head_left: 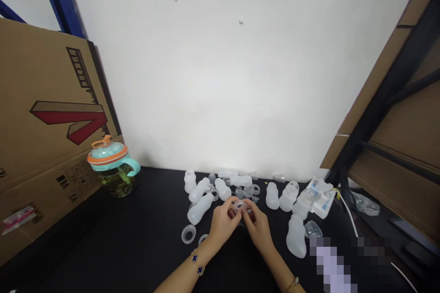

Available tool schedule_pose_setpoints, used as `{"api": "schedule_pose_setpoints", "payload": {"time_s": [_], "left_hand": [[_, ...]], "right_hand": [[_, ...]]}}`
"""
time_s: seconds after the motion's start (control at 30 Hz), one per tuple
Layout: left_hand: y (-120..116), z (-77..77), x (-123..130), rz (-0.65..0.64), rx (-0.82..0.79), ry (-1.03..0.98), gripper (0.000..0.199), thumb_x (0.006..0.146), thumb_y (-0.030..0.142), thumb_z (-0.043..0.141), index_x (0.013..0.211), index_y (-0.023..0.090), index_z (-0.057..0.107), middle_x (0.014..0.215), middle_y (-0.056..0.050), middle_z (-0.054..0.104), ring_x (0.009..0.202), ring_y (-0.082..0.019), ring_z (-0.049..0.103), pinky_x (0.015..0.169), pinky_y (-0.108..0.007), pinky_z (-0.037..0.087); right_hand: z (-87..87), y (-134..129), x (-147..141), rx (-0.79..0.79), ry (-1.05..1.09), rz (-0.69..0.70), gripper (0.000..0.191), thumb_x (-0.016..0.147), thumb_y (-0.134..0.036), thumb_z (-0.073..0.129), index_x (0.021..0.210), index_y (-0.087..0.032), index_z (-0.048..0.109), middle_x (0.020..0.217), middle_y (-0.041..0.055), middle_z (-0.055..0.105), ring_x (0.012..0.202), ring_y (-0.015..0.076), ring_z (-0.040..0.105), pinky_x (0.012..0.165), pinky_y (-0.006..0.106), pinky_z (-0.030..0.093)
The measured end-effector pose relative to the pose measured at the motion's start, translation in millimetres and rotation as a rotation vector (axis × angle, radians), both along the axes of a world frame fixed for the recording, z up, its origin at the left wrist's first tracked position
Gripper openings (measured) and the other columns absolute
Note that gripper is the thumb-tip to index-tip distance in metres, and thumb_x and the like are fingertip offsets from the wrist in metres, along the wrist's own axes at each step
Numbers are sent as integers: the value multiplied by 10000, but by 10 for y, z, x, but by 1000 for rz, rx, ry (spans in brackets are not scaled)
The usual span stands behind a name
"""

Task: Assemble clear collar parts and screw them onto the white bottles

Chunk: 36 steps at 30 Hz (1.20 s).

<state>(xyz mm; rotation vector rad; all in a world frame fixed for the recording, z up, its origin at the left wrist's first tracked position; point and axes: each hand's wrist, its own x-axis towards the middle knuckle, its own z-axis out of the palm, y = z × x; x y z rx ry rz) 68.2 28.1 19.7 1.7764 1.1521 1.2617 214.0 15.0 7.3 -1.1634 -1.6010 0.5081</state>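
Pinching what looks like a small clear plastic ring (239,207), the left hand (223,226) and right hand (257,229) curl closed above a black desk (113,238), beside frosted white plastic bottles (200,208).

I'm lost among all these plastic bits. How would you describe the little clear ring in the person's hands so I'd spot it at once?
Find the black table below the white wall, then the person's left hand and right hand among frosted bottles. The clear ring sits between their fingertips, the only ring held up, unlike the other ring lying flat nearby.
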Motion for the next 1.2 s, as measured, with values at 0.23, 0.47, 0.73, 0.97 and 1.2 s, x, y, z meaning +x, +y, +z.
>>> {"api": "schedule_pose_setpoints", "payload": {"time_s": [0.23,0.47,0.73,0.97,1.2], "left_hand": [[0,-1,-5,6,-1,2,178,870,300,579,1005,207,649,614,28,651,535,-132,593,531,-207,417],[-3,-21,-3,18,9,44,194,878,312,567,1028,216,646,637,24,668,543,-138,613,538,-214,426],[-22,-5,-5,42,48,58,233,862,289,578,1071,226,658,680,17,681,578,-149,626,561,-223,447],[-19,14,-13,41,58,90,231,862,257,570,1067,234,673,696,20,675,588,-144,615,558,-223,444],[-5,3,-19,82,61,-4,303,876,296,576,1169,232,617,915,-10,711,663,-139,643,583,-224,492]], "right_hand": [[-5,3,3,-9,-13,2,362,972,-464,516,1134,-176,665,852,58,727,526,138,557,487,229,448],[33,-19,-5,-24,32,13,347,962,-460,537,1130,-189,675,859,47,730,528,127,551,488,216,444],[21,-18,6,-54,29,30,347,960,-470,537,1142,-197,652,876,38,727,543,129,545,502,221,433],[10,-6,13,-61,1,3,344,953,-481,542,1119,-202,656,867,34,719,534,131,523,506,232,422],[28,-16,21,-59,26,-33,332,923,-490,576,1042,-191,659,861,32,703,507,117,471,472,228,380]]}}
